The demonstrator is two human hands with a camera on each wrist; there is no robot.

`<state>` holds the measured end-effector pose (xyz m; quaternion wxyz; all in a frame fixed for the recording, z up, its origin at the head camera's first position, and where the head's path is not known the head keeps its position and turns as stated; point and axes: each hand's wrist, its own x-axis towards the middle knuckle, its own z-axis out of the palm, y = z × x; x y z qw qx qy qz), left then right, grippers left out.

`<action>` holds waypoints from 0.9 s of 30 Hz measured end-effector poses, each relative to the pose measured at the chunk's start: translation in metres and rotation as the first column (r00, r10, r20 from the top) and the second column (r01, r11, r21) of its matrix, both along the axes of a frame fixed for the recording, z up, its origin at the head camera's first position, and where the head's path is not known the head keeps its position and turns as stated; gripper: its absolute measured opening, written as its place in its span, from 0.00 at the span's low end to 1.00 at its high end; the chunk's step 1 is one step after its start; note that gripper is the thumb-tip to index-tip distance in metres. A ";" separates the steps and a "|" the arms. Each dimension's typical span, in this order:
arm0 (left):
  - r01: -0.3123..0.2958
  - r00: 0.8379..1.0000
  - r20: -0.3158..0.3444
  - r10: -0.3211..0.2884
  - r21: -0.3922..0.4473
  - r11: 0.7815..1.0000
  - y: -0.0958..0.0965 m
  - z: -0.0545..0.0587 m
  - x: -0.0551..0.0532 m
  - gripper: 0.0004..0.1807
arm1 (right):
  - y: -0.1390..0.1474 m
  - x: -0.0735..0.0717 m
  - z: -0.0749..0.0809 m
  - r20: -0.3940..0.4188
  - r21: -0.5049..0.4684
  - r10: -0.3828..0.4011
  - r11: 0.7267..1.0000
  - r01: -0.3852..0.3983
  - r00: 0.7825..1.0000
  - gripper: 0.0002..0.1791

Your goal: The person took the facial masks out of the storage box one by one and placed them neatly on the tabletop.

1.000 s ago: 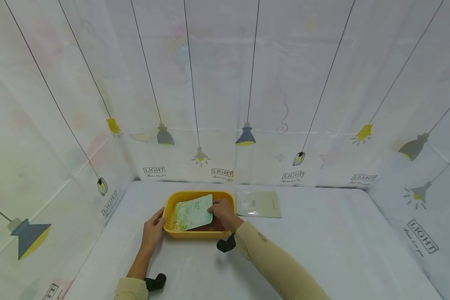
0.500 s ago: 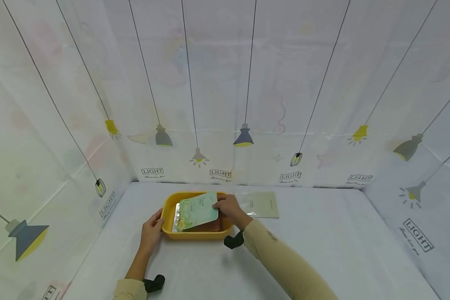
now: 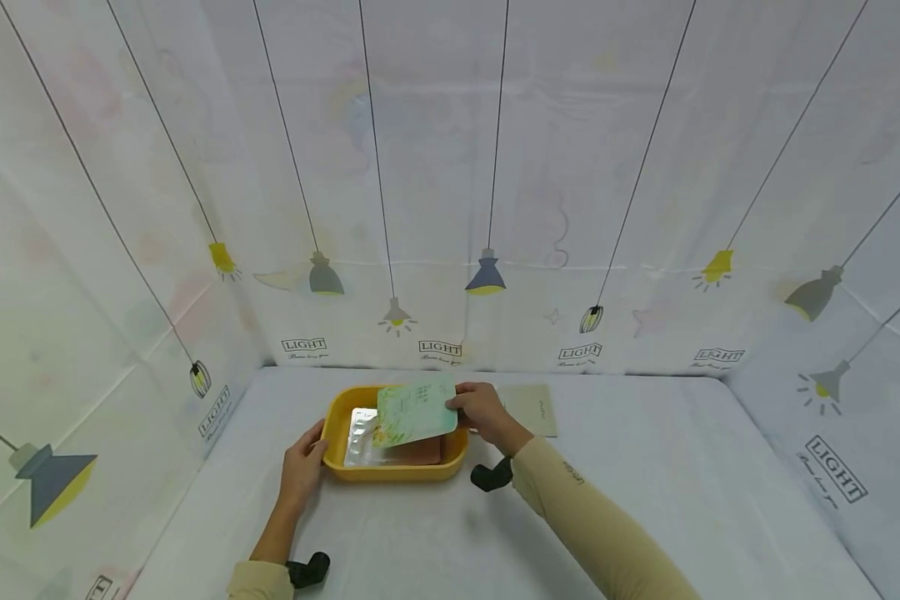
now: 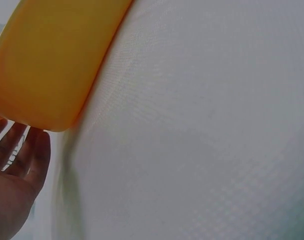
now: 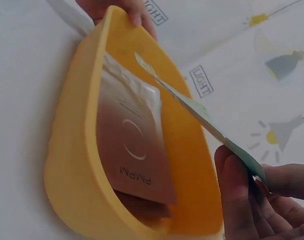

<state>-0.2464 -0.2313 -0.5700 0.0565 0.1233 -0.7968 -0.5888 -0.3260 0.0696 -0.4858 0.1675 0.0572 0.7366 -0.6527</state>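
My right hand (image 3: 487, 414) pinches the right edge of a pale green, flower-printed sheet mask packet (image 3: 414, 410), raised over the yellow tray (image 3: 390, 473). In the right wrist view the packet (image 5: 202, 112) is nearly edge-on, held between thumb and fingers. My left hand (image 3: 303, 471) grips the tray's left end, with its thumb over the rim in the right wrist view. Inside the tray lies a silver-to-pinkish-brown packet (image 5: 134, 145) marked PMPM, with another dark brown packet edge (image 5: 141, 204) under it.
A beige packet (image 3: 528, 408) lies flat on the white-covered table (image 3: 645, 492), just right of the tray and partly behind my right hand. A white curtain (image 3: 420, 167) printed with hanging lamps encloses the back and sides.
My right hand has drawn the green packet up and to the right, uncovering more of the silver and brown packet. The left hand keeps its hold on the tray.
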 end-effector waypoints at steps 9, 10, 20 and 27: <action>0.011 1.000 -0.020 -0.011 0.005 1.000 0.000 0.001 0.000 0.25 | 0.036 -0.009 0.004 -0.011 -0.027 -0.008 1.000 0.007 1.000 0.22; 0.011 1.000 -0.020 -0.011 0.009 1.000 0.000 0.001 0.000 0.25 | 0.040 -0.010 0.004 -0.011 -0.028 -0.009 1.000 0.008 1.000 0.22; -0.004 1.000 -0.023 0.004 0.021 1.000 0.000 -0.003 -0.001 0.25 | 0.090 -0.020 0.006 -0.014 -0.010 0.021 1.000 -0.021 1.000 0.27; -0.006 1.000 -0.006 0.006 0.018 1.000 0.001 -0.001 -0.001 0.25 | 0.128 -0.026 0.007 -0.015 0.019 0.015 1.000 -0.015 1.000 0.33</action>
